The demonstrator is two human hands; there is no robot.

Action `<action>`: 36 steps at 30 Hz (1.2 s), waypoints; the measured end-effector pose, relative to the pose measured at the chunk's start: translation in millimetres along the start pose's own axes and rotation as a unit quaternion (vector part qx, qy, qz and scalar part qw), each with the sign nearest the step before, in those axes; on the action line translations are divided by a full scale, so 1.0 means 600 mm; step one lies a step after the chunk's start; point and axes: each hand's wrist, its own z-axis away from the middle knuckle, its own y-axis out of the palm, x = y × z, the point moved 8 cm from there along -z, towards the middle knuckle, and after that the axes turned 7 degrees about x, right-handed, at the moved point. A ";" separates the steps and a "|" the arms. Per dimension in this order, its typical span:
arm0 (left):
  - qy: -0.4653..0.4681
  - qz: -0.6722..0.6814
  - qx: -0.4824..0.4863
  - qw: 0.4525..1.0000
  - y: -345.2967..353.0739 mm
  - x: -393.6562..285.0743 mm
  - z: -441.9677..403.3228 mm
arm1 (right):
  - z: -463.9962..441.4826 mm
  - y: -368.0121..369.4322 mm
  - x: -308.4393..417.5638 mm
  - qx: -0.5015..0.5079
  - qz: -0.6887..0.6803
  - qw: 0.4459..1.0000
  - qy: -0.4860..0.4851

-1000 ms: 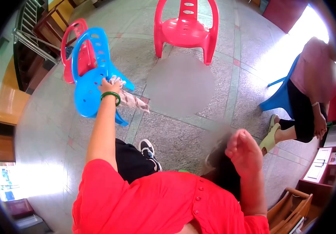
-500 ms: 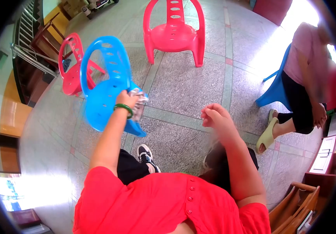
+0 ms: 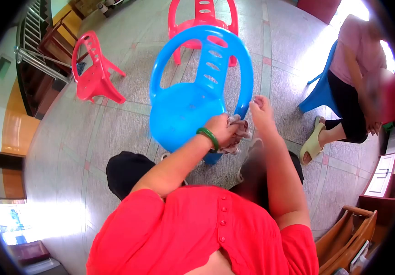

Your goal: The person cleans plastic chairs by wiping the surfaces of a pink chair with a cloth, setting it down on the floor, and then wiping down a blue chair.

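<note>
Now the left hand (image 3: pixel 221 129) angles rightward, its grip bunched around a crumpled cloth (image 3: pixel 237 137) at the right side of the blue chair (image 3: pixel 179 114), mid-scene. The right hand (image 3: pixel 262 112) is raised beside the chair's right armrest, fingers curled; whether they pinch it, I cannot tell. Tiled floor (image 3: pixel 115 151) separates the chair from a left red chair (image 3: pixel 94 80). A far red chair (image 3: pixel 188 25) stands partly hidden behind; a seated person (image 3: pixel 351 82) occupies the right.

The floor (image 3: pixel 133 126) is being washed with white glare beside a bright opening (image 3: pixel 7 222) at lower left and again at upper right. Edges are being bowed and blackened; a seated person (image 3: pixel 351 91) is being partly blurred.
</note>
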 end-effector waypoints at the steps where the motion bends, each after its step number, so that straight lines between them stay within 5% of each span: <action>1: 0.077 -0.033 0.026 0.996 0.024 0.036 -0.025 | -0.001 -0.004 0.002 0.004 0.000 1.000 0.005; 5: 0.084 0.193 0.072 0.975 -0.043 0.066 0.054 | 0.008 -0.023 0.019 0.009 -0.027 0.999 0.042; 8: -0.001 0.534 0.058 0.844 -0.130 0.099 0.133 | 0.006 -0.013 0.016 0.030 -0.051 0.997 0.043; 10: 0.091 0.635 0.068 0.764 -0.178 0.101 0.158 | 0.015 -0.006 0.027 0.044 -0.064 0.996 0.041; 16: 0.130 0.663 -0.135 0.725 -0.282 0.165 0.207 | 0.023 0.011 0.033 0.070 0.086 0.991 0.075; 19: 0.124 0.652 -0.133 0.736 -0.281 0.162 0.205 | 0.044 0.014 0.026 0.107 0.013 0.982 0.155; 22: 0.123 0.660 -0.131 0.730 -0.283 0.140 0.205 | 0.033 -0.016 0.001 0.028 -0.013 0.986 0.163; 24: 0.102 0.666 -0.163 0.720 -0.288 0.145 0.200 | 0.017 -0.032 0.022 0.000 -0.058 0.996 0.075; 29: 0.151 0.662 -0.074 0.730 -0.291 0.135 0.171 | 0.017 -0.035 0.047 -0.047 -0.070 0.995 0.054; 31: 0.098 0.605 -0.044 0.789 -0.261 0.122 0.161 | 0.009 -0.035 0.043 -0.060 -0.052 0.996 0.049; 36: 0.061 0.549 0.040 0.833 -0.214 0.094 0.135 | -0.003 -0.014 0.065 0.010 0.109 0.993 0.034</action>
